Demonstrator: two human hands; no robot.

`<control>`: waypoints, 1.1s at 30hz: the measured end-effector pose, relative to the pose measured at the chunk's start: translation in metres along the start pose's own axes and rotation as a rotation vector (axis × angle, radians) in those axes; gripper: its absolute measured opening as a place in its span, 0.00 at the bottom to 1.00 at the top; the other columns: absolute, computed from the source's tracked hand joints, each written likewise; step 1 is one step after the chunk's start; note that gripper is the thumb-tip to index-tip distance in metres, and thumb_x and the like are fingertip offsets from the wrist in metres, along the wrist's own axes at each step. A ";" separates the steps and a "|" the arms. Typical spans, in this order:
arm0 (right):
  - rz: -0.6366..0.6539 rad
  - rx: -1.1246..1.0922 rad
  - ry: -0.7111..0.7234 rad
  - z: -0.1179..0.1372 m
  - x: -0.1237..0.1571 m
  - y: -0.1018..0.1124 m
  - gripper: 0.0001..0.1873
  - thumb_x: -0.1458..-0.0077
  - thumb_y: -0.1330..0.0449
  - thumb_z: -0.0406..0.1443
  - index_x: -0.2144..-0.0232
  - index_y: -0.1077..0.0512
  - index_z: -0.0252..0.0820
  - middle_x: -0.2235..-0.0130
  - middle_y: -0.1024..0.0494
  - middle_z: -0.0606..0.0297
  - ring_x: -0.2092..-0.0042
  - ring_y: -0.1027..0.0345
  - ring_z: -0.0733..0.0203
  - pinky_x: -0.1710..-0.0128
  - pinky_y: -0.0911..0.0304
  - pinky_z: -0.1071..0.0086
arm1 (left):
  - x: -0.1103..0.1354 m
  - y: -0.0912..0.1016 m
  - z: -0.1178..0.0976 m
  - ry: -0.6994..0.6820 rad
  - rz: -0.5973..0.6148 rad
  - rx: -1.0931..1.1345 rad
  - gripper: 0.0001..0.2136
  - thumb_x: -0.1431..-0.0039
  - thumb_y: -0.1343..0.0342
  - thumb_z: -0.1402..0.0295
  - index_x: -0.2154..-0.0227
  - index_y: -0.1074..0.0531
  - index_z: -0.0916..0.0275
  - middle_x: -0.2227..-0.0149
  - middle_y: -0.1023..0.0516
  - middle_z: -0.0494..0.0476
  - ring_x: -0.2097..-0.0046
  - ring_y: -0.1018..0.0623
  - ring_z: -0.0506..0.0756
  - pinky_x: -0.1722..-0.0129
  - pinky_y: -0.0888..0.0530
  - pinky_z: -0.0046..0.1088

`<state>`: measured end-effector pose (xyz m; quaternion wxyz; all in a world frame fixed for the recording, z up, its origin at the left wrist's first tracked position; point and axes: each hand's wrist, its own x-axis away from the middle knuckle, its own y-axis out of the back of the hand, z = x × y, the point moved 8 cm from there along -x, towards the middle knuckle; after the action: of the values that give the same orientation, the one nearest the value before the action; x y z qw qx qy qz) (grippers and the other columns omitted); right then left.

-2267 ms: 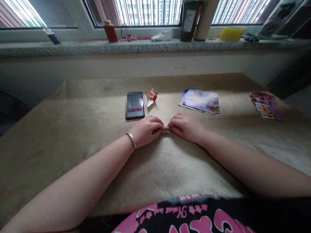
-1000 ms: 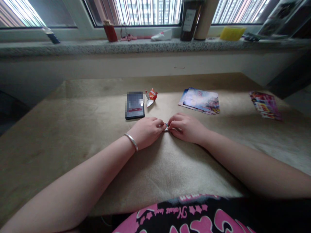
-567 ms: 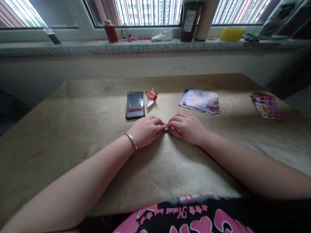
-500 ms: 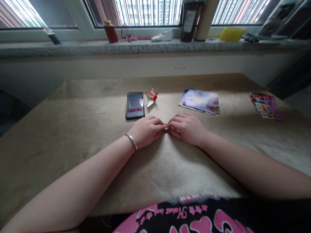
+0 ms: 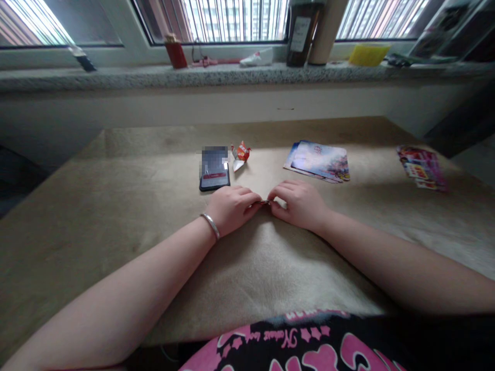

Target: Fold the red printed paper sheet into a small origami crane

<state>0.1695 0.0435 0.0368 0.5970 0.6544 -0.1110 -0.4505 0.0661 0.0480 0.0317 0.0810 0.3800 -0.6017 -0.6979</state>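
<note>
Between my two hands, low over the table, is a small thin strip (image 5: 265, 202) that looks folded; most of it is hidden by fingers. My left hand (image 5: 233, 207), with a silver bangle at its wrist, is closed on the strip's left end. Thumb and fingertips of my right hand (image 5: 297, 202) pinch its right end. Just beyond my left hand lies a phone (image 5: 215, 175) with its screen lit and partly blurred out. Beside the phone sits a red and silver folded paper figure (image 5: 241, 154).
A few glossy picture sheets (image 5: 320, 158) lie overlapped beyond my right hand. Colourful packets (image 5: 421, 167) rest at the table's right side. A bottle (image 5: 302, 36), a red container (image 5: 175, 51) and a yellow sponge-like block (image 5: 368, 55) stand on the stone windowsill.
The fingers of my right hand have shifted into a pinch with a gap below the index finger. The strip now appears thinner and slightly higher. Other things stay in place.
</note>
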 end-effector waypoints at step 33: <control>-0.054 -0.659 -0.435 -0.026 0.006 -0.009 0.07 0.48 0.41 0.38 0.74 0.28 0.40 0.73 0.24 0.66 0.72 0.35 0.66 0.71 0.42 0.71 | 0.003 -0.024 0.034 0.514 -0.080 1.226 0.13 0.53 0.37 0.65 0.66 0.31 0.65 0.67 0.21 0.57 0.65 0.20 0.53 0.66 0.24 0.27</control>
<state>0.1875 0.0595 0.0228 0.7255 0.3200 -0.0671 -0.6056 0.0506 0.0788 0.0084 -0.0349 0.5334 -0.8367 -0.1191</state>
